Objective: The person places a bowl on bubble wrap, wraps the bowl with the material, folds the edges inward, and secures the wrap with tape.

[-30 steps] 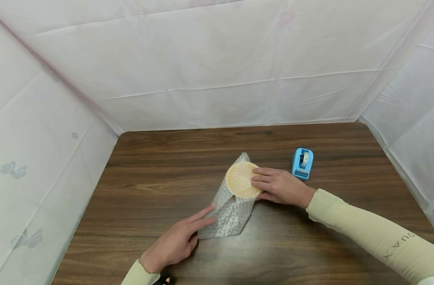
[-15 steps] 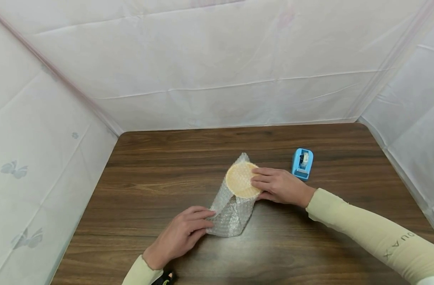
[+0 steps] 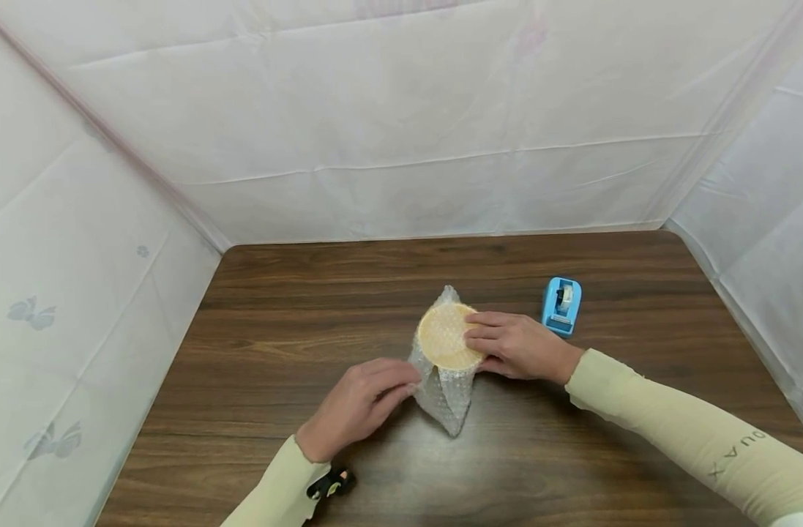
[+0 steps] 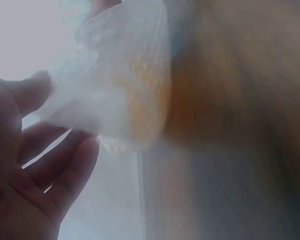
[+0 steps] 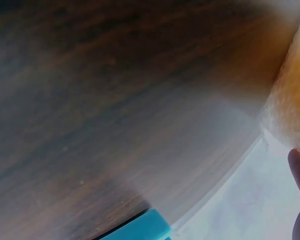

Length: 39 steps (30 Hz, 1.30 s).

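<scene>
A round yellow object stands on the table, wrapped in clear bubble wrap; its flat disc-like top shows through the film. My left hand pinches the loose edge of the bubble wrap at the object's near left side. In the left wrist view, thumb and fingers lie on either side of the film. My right hand rests on the right side of the top, fingers spread over it and thumb at the near side. Only one digit of that hand shows in the right wrist view, against the wrapped side.
A light blue tape dispenser with a roll of tape stands behind my right hand. The dark wood table is bordered by white sheet walls at the back and both sides. A black strap sits at my left wrist.
My left hand has moved right and away from me, bringing the loose bubble wrap flap up toward the yellow object. The right hand has stayed in place on the top.
</scene>
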Motion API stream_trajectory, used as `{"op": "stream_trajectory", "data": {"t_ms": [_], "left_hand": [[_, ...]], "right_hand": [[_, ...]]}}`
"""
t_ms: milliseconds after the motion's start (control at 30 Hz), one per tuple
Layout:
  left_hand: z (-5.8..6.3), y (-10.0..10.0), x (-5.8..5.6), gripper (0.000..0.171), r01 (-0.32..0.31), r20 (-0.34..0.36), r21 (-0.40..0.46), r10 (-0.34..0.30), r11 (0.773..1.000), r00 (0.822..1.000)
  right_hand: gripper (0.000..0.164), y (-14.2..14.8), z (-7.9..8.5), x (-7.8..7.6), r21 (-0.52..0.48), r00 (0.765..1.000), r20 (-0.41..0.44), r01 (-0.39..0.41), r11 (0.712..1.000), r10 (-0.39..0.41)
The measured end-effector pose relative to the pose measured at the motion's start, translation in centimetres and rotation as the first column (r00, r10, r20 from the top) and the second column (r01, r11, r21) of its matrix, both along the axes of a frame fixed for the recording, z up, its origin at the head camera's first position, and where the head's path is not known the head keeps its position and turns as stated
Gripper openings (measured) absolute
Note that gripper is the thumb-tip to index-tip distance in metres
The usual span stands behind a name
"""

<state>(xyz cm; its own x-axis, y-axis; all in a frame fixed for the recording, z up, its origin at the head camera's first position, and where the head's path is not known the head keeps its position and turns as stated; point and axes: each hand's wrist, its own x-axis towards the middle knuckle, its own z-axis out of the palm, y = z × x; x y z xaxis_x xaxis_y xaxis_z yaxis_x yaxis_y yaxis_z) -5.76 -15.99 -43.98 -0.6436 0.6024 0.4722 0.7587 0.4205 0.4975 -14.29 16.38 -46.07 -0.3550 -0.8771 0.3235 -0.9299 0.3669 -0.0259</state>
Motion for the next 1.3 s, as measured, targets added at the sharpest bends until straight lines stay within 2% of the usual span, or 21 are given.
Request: {"op": "stream_trajectory", "data": {"t_ms": [200,500,600,767,867,1067,1300], "left_hand": [[0.7,1.9,-1.7,0.011,-0.023,0.026,0.050,0.022,0.998,0.999],[1.7,3.7,-4.0,0.010,-0.103,0.050,0.046,0.100,0.994,0.994],[1.6,4.2,-4.8,0.010,-0.138,0.080,0.023,0.136,0.990,0.988],[1.0,4.9,-6.0,0.013,-0.197,0.179,0.005,0.193,0.980,0.965],[0.4,5.3,-6.4,0.014,-0.233,0.211,0.020,0.224,0.972,0.952],[-0.3,6.5,-6.7,0.015,-0.330,0.192,0.006,0.323,0.944,0.927],[-1.0,7.5,-6.9,0.013,-0.425,0.119,0.006,0.422,0.905,0.899]], "right_hand": [[0.043,0.0,-0.1,0.0,0.003,1.000,-0.001,-0.001,1.000,0.001],[0.042,-0.1,0.0,0.0,0.013,1.000,-0.007,-0.004,1.000,0.004],[0.040,-0.2,0.0,0.0,0.015,1.000,-0.001,-0.009,1.000,0.009],[0.038,-0.4,0.1,0.0,0.015,1.000,0.005,-0.018,1.000,0.018],[0.037,-0.5,0.0,0.0,0.018,1.000,0.007,-0.020,1.000,0.020],[0.034,-0.4,-0.1,-0.2,0.027,1.000,0.008,-0.017,0.999,0.017],[0.036,-0.4,-0.2,-0.3,0.047,1.000,-0.002,-0.021,0.999,0.021]]}}
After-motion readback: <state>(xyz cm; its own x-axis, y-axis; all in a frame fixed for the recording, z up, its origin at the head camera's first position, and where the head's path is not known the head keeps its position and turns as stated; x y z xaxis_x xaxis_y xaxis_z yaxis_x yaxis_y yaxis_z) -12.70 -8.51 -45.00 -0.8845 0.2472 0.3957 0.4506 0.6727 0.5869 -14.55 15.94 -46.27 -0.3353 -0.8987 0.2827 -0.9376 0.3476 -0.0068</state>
